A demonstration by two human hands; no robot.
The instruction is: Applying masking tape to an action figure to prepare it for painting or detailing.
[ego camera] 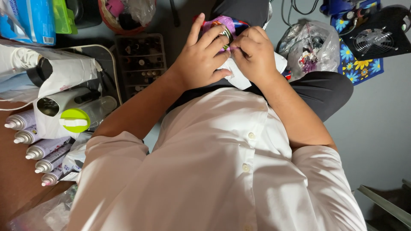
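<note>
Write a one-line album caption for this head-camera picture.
Seen from above, a seated person's left hand and right hand work together on a small colourful bundle in their lap.

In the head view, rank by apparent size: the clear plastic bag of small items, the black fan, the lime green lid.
1. Clear plastic bag, largest.
2. Black fan, somewhat smaller, though cut off by the frame edge, so unsure.
3. Lime green lid, clearly smallest.

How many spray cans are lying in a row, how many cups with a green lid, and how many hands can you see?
Spray cans: 5
Cup with a green lid: 1
Hands: 2, the left hand and the right hand, both on a small colourful packet
Total: 8
</note>
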